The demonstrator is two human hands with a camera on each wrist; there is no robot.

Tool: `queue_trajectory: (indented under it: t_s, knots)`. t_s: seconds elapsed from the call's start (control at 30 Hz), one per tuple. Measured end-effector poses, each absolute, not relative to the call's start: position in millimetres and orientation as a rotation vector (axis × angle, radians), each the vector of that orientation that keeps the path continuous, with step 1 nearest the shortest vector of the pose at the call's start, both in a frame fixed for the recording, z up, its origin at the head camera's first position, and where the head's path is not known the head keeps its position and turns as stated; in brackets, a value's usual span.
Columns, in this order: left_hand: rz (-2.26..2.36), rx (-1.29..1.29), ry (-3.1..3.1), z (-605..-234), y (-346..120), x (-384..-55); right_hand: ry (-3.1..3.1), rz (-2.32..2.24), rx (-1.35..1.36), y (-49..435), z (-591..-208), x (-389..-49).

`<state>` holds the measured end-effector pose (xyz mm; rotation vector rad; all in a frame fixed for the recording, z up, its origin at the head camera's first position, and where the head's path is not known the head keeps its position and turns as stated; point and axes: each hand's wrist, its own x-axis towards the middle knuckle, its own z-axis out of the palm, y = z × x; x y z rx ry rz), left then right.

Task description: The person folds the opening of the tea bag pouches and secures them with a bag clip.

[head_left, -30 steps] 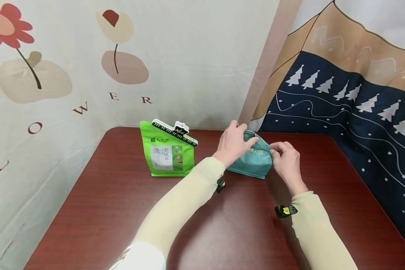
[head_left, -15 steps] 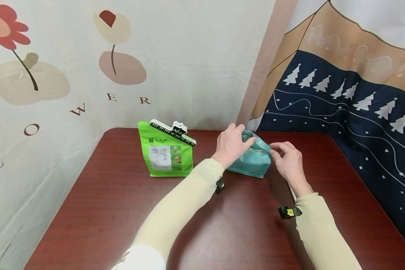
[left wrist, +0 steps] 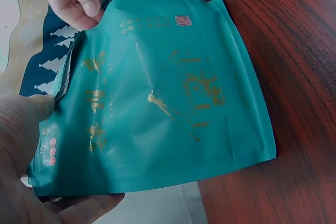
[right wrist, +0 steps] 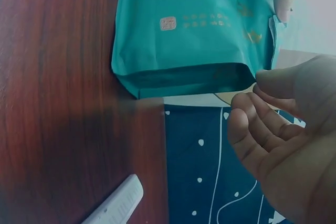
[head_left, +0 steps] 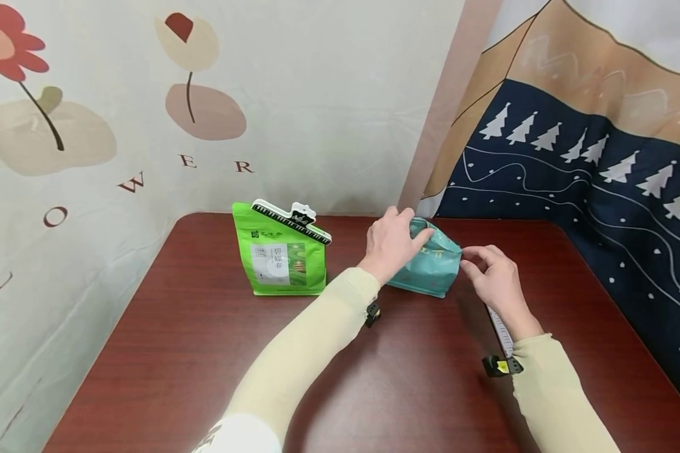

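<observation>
A teal pouch with gold lettering (head_left: 433, 270) stands on the table, its top slightly parted. My left hand (head_left: 390, 242) grips its upper left edge, the thumb on the near face and the fingers behind. In the left wrist view, the left thumb (left wrist: 39, 106) lies by the folded opening. My right hand (head_left: 495, 277) pinches the upper right corner between thumb and index finger, the other fingers loosely curled. That side of the pouch (right wrist: 184, 30) folds inward in the right wrist view. The fingertips behind the pouch are partly hidden.
A bright green pouch (head_left: 311, 258) stands to the left with a black-and-white bag clip (head_left: 291, 220) slanted across its top corner. A long white ridged bar (head_left: 500, 330) lies under my right forearm, partly covered. Printed cloths hang behind the table (head_left: 204, 358).
My right hand has shifted slightly right and toward me, and the pouch's right corner has moved outward with it. More of the white bar shows. My left hand stays almost where it was.
</observation>
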<state>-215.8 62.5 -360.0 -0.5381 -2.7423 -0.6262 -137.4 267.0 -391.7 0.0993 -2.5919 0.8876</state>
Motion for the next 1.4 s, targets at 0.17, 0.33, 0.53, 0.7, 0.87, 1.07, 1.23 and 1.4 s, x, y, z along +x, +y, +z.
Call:
queue_trajectory:
  t_s: [0.17, 0.33, 0.53, 0.7, 0.87, 1.07, 1.23, 1.4]
  knots:
    - [-0.598, -0.527, -2.750, -361.5, 62.5, -215.7, -2.651, 0.873, 0.092, 272.1, -394.0, -132.8]
    - [-0.589, -0.526, -2.752, -361.8, 62.7, -216.0, -2.716, 0.870, 0.080, 278.2, -394.9, -127.9]
    - [-0.574, -0.519, -2.755, -363.7, 62.1, -217.4, -2.775, 0.837, 0.054, 284.5, -397.7, -123.5]
    - [-0.590, -0.520, -2.745, -365.4, 62.0, -218.5, -2.800, 0.800, 0.047, 292.1, -401.1, -120.0]
    - [-0.576, -0.513, -2.748, -365.4, 63.3, -218.5, -2.829, 0.770, 0.029, 301.3, -404.4, -115.8]
    - [-0.565, -0.510, -2.740, -365.4, 64.5, -218.0, -2.892, 0.739, -0.019, 313.7, -409.0, -110.0]
    - [-0.581, -0.505, -2.736, -365.7, 64.8, -217.3, -2.935, 0.694, -0.034, 323.5, -412.2, -104.8]
    - [-0.563, -0.511, -2.724, -364.1, 65.2, -217.7, -2.957, 0.654, -0.043, 332.4, -414.6, -102.2]
